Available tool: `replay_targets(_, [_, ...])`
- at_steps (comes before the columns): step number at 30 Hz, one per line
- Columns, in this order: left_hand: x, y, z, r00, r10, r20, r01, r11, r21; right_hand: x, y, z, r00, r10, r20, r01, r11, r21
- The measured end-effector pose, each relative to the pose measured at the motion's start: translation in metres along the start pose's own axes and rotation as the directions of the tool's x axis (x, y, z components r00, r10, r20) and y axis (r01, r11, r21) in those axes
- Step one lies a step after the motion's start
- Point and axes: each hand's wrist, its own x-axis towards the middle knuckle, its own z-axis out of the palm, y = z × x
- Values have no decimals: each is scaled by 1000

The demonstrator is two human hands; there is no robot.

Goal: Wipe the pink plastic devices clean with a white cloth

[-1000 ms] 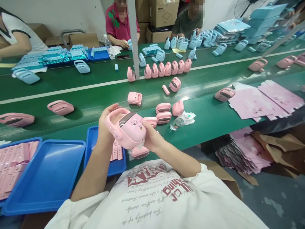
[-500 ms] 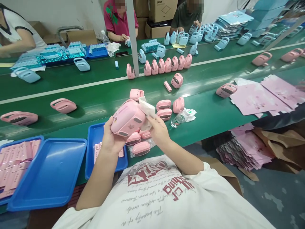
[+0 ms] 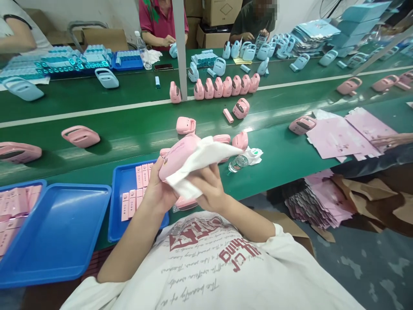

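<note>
My left hand [image 3: 158, 191] grips the left side of a pink device [image 3: 181, 156], rounded like a small portable speaker, holding it tilted above the bench. A white wiping cloth [image 3: 201, 160] is pinched in my right hand [image 3: 209, 186] and lies spread over the device's right side and underside, covering much of it. Just behind stands another pink device [image 3: 186, 125]. More of them, partly hidden, sit beneath and to the right of my hands, near a clear plastic bottle [image 3: 238, 164].
A blue tray [image 3: 111, 202] with small pink boxes and an empty-looking blue tray [image 3: 58, 232] lie at left. Pink devices stand in a row [image 3: 226, 87] beyond the belt [image 3: 135, 125]. Flat pink cartons [image 3: 338, 135] lie at right, near another person's hand [image 3: 392, 140]. Co-workers sit opposite.
The cloth has moved from the device's upper right edge down across its side and underside, and now hangs more spread out. A person's hand has appeared at the far right.
</note>
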Motion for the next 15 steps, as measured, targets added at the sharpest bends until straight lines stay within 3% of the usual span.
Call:
replay_targets(2, [1,-3,2,997,68,-36,-67,997,39,-4,2,2,992,-21,121,22,1000,-8])
replay_targets(3, [1,-4,2,991,123,-53,-119,990,69,-4,2,1,993,21,120,-21,1000,0])
replay_targets(6, [-2,-8,-1,925,376,-50,-350,897,271,2,0,-6,967,237,-92,-223,965,138])
replay_targets(8, [-8,-9,-5,844,536,13,-472,731,493,13,-2,-16,925,349,-152,-292,907,303])
replay_targets(11, [-14,-7,-9,745,648,161,-515,404,756,32,-1,-30,915,396,-78,-331,846,418])
replay_targets(13, [-14,-6,-10,705,666,244,-508,233,829,44,-2,-35,934,353,-57,-308,875,373])
replay_targets(15, [-10,-7,-8,696,670,258,-482,170,860,51,-5,-34,978,199,-55,-179,950,254])
